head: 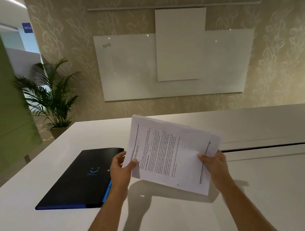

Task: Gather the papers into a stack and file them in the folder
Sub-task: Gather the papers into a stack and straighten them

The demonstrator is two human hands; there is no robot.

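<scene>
A stack of printed white papers [170, 153] is held up above the white table [261, 189], tilted, with its text running sideways. My left hand [120, 169] grips the stack's left edge, thumb on the front sheet. My right hand [215, 165] grips the lower right edge. A black folder [80, 180] with a blue edge and a small blue logo lies shut and flat on the table, to the left of the papers; my left forearm covers its right edge.
A long dark cable slot [265, 146] runs across the table at the right. Whiteboards [178, 63] hang on the patterned wall behind. A potted palm [51, 97] stands past the table's far left corner, beside a green wall.
</scene>
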